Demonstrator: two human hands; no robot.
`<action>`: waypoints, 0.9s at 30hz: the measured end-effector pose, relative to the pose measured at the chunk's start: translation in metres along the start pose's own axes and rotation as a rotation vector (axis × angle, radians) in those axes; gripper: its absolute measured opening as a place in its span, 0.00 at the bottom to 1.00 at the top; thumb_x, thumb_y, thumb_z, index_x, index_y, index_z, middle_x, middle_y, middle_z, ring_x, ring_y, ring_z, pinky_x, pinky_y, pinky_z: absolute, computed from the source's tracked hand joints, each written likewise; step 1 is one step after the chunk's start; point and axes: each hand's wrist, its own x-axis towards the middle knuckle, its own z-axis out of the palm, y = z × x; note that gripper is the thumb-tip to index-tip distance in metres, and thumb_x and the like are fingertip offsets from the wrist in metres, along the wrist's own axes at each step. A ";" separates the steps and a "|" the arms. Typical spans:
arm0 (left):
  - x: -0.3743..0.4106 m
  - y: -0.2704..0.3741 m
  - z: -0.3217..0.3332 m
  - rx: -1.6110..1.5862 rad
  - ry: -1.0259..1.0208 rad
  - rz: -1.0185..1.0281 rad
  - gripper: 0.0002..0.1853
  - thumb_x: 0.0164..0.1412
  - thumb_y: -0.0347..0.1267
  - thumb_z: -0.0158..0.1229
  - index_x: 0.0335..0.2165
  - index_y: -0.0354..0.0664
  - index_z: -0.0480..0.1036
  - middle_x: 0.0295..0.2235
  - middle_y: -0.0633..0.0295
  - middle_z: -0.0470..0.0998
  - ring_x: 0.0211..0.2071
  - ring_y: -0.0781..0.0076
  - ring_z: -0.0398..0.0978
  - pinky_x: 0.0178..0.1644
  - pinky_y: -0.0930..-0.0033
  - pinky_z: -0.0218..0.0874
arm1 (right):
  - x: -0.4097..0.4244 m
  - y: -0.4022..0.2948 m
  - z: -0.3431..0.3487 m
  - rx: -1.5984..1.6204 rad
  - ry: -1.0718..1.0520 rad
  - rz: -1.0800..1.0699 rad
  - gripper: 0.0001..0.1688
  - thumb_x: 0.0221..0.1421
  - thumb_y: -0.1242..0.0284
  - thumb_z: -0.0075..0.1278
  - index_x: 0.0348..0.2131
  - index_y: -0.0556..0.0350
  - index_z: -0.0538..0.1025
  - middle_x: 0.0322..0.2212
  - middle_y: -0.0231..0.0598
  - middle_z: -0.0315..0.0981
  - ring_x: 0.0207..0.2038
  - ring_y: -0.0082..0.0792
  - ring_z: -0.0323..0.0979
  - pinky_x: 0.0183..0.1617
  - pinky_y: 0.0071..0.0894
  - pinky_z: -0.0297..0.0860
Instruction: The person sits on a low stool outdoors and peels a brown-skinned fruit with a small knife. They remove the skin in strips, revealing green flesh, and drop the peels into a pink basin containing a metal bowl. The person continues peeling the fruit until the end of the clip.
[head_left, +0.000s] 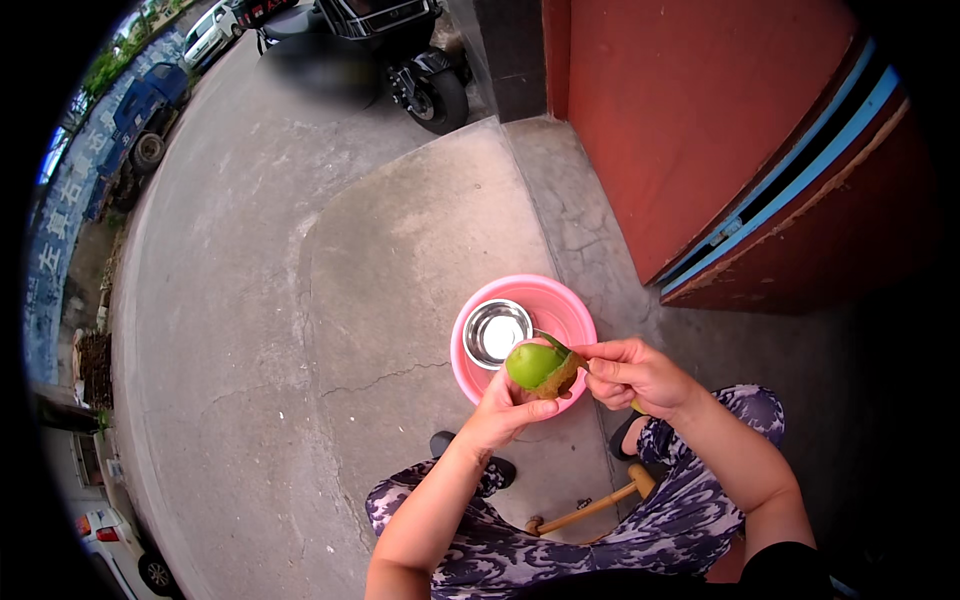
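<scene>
My left hand (512, 405) holds a green fruit (534, 365) over a pink plastic basin (466, 386). Brown, rough skin covers the fruit's right and lower side; the rest is smooth and bright green. A strip of green peel (553, 343) stands off its upper right. My right hand (637, 375) is closed at the fruit's right edge around a tool with a yellow handle (638, 406), mostly hidden by the fingers; its kind cannot be told. Inside the basin, under and left of the fruit, sits a shiny round metal bowl (499, 334).
A bamboo or wooden seat frame (589, 511) shows between my legs. Right of the basin stand red doors (697, 127) with a blue edge. A parked motorcycle (435, 90) is at the top. Concrete ground (247, 315) stretches left towards parked vehicles.
</scene>
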 end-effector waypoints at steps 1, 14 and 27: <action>0.000 -0.005 -0.005 0.035 0.023 -0.022 0.36 0.48 0.19 0.62 0.54 0.38 0.56 0.48 0.61 0.67 0.52 0.71 0.65 0.56 0.67 0.58 | 0.001 0.002 0.000 0.044 -0.004 0.025 0.21 0.64 0.73 0.39 0.56 0.52 0.65 0.16 0.20 0.48 0.17 0.14 0.44 0.19 0.16 0.44; 0.000 -0.008 -0.027 0.000 -0.087 0.002 0.32 0.48 0.20 0.63 0.52 0.37 0.61 0.49 0.57 0.69 0.49 0.72 0.69 0.53 0.68 0.61 | 0.002 -0.001 -0.003 0.015 0.070 -0.001 0.21 0.64 0.71 0.39 0.55 0.54 0.66 0.17 0.20 0.50 0.18 0.13 0.45 0.19 0.13 0.45; -0.015 0.004 -0.030 -0.133 -0.224 -0.055 0.36 0.45 0.32 0.69 0.49 0.45 0.55 0.47 0.47 0.69 0.44 0.60 0.70 0.43 0.64 0.64 | 0.007 0.001 -0.020 0.098 0.169 -0.040 0.19 0.64 0.72 0.39 0.53 0.53 0.67 0.17 0.20 0.52 0.18 0.12 0.47 0.18 0.12 0.46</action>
